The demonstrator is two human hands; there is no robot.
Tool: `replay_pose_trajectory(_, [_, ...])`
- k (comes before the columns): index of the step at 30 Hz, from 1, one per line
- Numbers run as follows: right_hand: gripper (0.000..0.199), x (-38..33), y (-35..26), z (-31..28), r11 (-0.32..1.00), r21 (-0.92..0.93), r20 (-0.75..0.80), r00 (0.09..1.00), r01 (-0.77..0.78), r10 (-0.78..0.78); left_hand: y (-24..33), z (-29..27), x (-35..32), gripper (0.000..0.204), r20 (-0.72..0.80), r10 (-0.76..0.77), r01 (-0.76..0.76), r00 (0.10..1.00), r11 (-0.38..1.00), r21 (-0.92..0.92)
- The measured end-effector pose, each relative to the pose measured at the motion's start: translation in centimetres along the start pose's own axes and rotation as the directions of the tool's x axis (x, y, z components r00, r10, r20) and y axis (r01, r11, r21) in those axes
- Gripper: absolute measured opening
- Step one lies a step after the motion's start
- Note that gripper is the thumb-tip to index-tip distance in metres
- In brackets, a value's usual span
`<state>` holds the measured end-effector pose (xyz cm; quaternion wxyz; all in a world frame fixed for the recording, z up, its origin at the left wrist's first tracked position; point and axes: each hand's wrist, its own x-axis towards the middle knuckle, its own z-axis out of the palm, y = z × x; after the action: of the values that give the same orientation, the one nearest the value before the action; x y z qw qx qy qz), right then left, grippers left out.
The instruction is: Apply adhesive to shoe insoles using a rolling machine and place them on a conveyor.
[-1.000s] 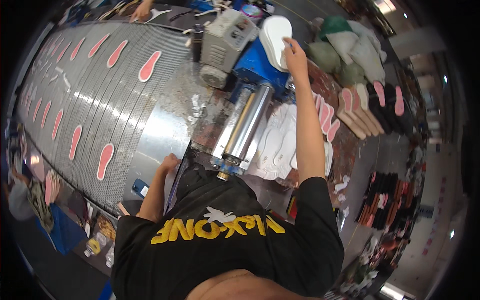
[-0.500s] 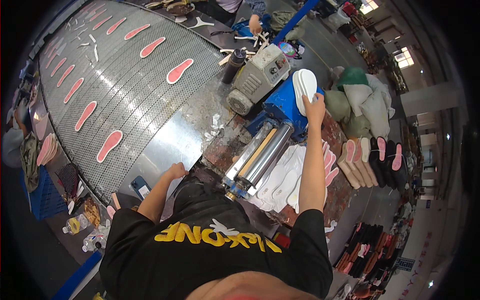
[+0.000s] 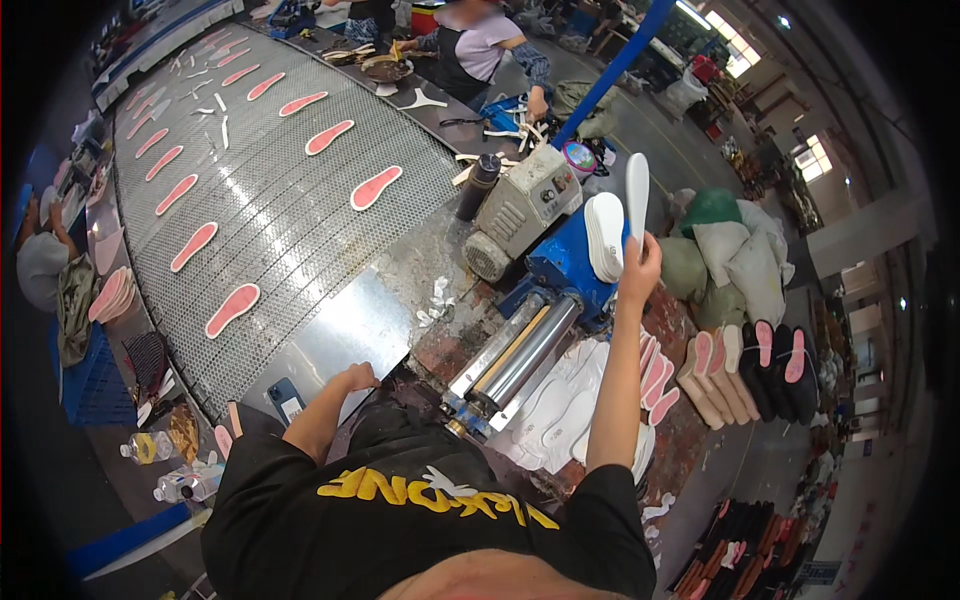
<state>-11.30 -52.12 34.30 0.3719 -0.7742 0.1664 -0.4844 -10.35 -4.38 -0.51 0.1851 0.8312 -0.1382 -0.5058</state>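
Right hand [image 3: 640, 268] raised at about 1 o'clock from the body, fingers pinched on the lower end of a white insole [image 3: 637, 190] held upright, edge-on to the camera. Just at its 9 o'clock, a stack of white insoles [image 3: 605, 236] leans against the blue machine housing [image 3: 565, 265]. The grey motor [image 3: 520, 208] sits at 10 o'clock of that housing; a dark bottle [image 3: 477, 185] stands just beside the motor.

Left hand [image 3: 357, 377] low at 11 o'clock from the body, fingers curled and resting on the edge of the metal sheet [image 3: 335, 335]; it holds nothing visible. A phone [image 3: 287, 400] lies at its 8 o'clock, near.

Twin rollers [image 3: 520, 355] run between the two arms. White insoles lie flat in a pile [image 3: 555, 410] at the rollers' 4 o'clock, beside the right forearm.

Mesh conveyor [image 3: 270, 220] spans 9 to 12 o'clock, carrying pink insoles [image 3: 376, 187] well apart from each other. Another person [image 3: 478, 45] works at 12 o'clock, far side.
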Motion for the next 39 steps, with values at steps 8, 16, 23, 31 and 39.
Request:
replay_pose_trajectory(8, [0.063, -12.5, -5.8, -6.1, 0.7, 0.556, 0.397, 0.883, -0.448, 0.25, -0.7, 0.7, 1.7, 0.065, -0.003, 0.038, -0.038, 0.999, 0.99, 0.134])
replay_pose_trajectory(16, [0.073, -22.1, -4.2, -13.8, 0.69, 0.381, 0.542, 0.754, -0.615, 0.372, 0.5, -1.0, 3.4, 0.047, 0.253, -0.017, -0.02, 0.967, 0.989, 0.143])
replay_pose_trajectory(23, [0.065, -24.9, -3.3, -23.5, 0.905, -0.303, 0.458, 0.787, -0.298, 0.413, 15.3, -11.4, -2.7, 0.05, -0.173, 0.679, -0.696, 0.714, 0.658, -0.288])
replay_pose_trajectory(31, [0.062, -24.3, -3.5, -16.0, 0.933, -0.344, 0.63, 0.711, -0.106, 0.313, 28.9, -12.2, -12.2, 0.076, 0.173, 0.898, -0.915, 0.404, 0.393, 0.092])
replay_pose_trajectory(39, [0.057, -28.2, -3.4, -11.6, 0.89, -0.222, 0.314, 0.835, -0.398, 0.452, 26.5, -12.2, -11.8, 0.077, 0.143, 0.955, -0.903, 0.261, 0.189, 0.386])
